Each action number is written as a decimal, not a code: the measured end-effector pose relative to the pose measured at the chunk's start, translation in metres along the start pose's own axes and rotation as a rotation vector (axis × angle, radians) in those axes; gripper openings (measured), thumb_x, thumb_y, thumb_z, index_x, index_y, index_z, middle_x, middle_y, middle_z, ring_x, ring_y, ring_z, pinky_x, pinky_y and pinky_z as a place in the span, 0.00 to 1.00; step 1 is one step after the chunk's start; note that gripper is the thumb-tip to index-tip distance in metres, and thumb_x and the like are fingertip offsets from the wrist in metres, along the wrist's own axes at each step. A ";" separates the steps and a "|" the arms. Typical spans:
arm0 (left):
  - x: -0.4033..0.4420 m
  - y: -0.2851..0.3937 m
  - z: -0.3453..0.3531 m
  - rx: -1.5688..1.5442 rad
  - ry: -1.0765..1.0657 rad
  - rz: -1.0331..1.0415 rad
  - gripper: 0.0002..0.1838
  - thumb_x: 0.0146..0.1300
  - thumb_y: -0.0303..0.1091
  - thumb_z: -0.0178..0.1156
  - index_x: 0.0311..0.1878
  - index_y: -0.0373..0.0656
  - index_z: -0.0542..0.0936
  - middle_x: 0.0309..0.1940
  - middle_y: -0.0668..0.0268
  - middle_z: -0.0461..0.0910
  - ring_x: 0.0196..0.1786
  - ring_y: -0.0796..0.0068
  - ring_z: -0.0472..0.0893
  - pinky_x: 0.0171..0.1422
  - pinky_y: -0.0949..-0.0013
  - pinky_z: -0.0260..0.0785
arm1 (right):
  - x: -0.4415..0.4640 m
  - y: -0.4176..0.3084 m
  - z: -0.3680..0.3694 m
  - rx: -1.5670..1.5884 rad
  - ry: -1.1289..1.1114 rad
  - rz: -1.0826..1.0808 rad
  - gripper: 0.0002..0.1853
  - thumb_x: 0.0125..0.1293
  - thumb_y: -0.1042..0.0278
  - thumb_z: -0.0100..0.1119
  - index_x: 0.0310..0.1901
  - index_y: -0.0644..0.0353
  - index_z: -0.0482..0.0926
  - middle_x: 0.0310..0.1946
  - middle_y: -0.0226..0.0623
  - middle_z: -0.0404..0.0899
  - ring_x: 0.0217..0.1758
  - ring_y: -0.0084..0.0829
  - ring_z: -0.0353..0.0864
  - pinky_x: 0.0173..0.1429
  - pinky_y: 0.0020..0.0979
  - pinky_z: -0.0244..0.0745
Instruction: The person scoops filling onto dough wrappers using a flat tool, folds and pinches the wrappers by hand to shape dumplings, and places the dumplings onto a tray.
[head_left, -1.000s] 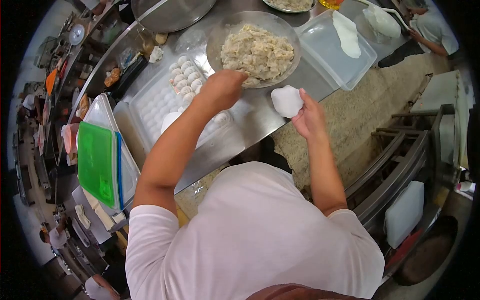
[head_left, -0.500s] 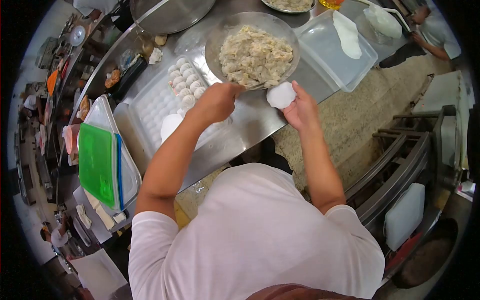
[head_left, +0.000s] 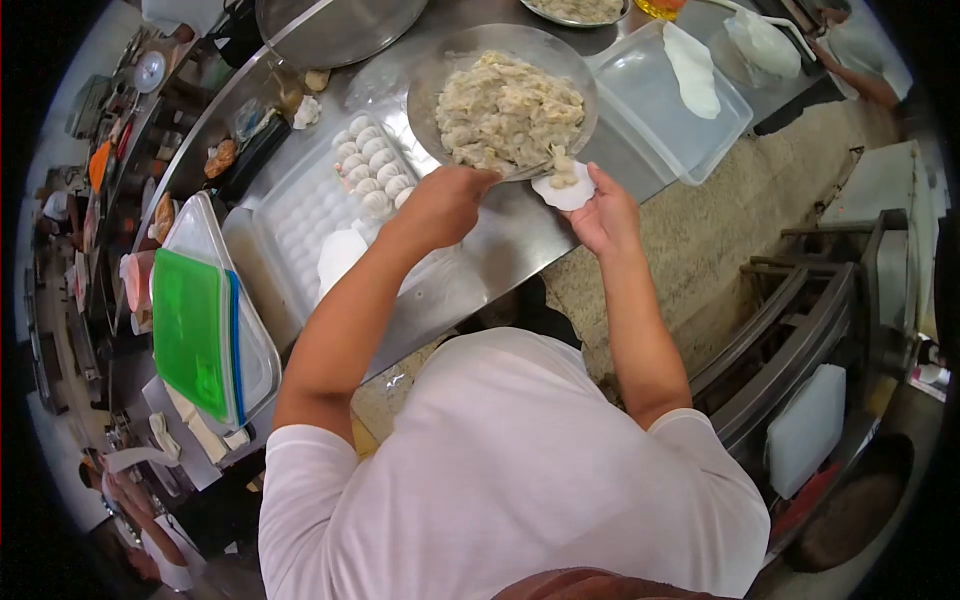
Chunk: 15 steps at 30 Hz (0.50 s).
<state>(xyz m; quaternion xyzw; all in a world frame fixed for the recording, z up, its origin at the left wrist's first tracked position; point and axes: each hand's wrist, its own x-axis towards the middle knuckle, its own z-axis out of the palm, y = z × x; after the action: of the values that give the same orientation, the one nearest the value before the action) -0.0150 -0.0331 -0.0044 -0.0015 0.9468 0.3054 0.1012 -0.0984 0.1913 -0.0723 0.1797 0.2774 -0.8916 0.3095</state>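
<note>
My left hand (head_left: 453,203) is closed round the handle of a thin metal tool (head_left: 522,174), which reaches along the near rim of a metal bowl (head_left: 420,112). Chunky pale filling (head_left: 510,105) is heaped in the bowl. Beside that rim, my right hand (head_left: 606,217) holds a round white wrapper (head_left: 552,197) at its edge, thumb on top. A small lump of filling (head_left: 564,172) sits on the wrapper. Left of the bowl, pleated white dumplings (head_left: 376,160) stand in rows in a clear moulded tray (head_left: 300,215). A white piece (head_left: 341,256) lies on the tray's near part.
Right of the bowl is a clear plastic container (head_left: 640,95) with a white sheet (head_left: 692,70) on it. Green and blue lids (head_left: 190,335) lean at the left. A metal rack (head_left: 790,330) stands at the right. Co-workers show at the upper right (head_left: 865,60) and lower left (head_left: 165,545).
My right hand has moved up and left, bringing the wrapper to the bowl's rim. The tool has come into view, and filling now lies on the wrapper, which was bare before.
</note>
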 end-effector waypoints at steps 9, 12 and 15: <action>-0.031 0.010 -0.001 0.076 0.021 0.051 0.20 0.67 0.24 0.57 0.60 0.50 0.84 0.39 0.52 0.83 0.42 0.49 0.82 0.48 0.54 0.74 | -0.002 -0.002 -0.011 -0.002 -0.009 0.010 0.25 0.81 0.61 0.43 0.65 0.77 0.64 0.64 0.58 0.72 0.68 0.52 0.74 0.74 0.55 0.68; -0.028 0.017 -0.006 0.002 0.135 0.116 0.20 0.67 0.24 0.58 0.59 0.51 0.84 0.38 0.54 0.83 0.42 0.50 0.82 0.47 0.54 0.75 | 0.000 -0.004 -0.013 -0.041 -0.020 0.038 0.26 0.81 0.57 0.43 0.65 0.76 0.66 0.62 0.57 0.75 0.66 0.51 0.77 0.72 0.55 0.70; -0.027 0.021 0.006 0.048 0.106 0.148 0.19 0.67 0.24 0.58 0.59 0.51 0.84 0.37 0.54 0.82 0.41 0.50 0.82 0.46 0.54 0.75 | -0.006 -0.007 -0.012 -0.063 -0.054 0.079 0.28 0.81 0.53 0.44 0.64 0.76 0.68 0.61 0.57 0.76 0.64 0.50 0.78 0.72 0.53 0.71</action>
<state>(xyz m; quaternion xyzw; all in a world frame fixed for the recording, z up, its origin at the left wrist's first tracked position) 0.0111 -0.0141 0.0079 0.0548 0.9554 0.2889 0.0281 -0.0969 0.2058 -0.0756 0.1567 0.2898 -0.8740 0.3572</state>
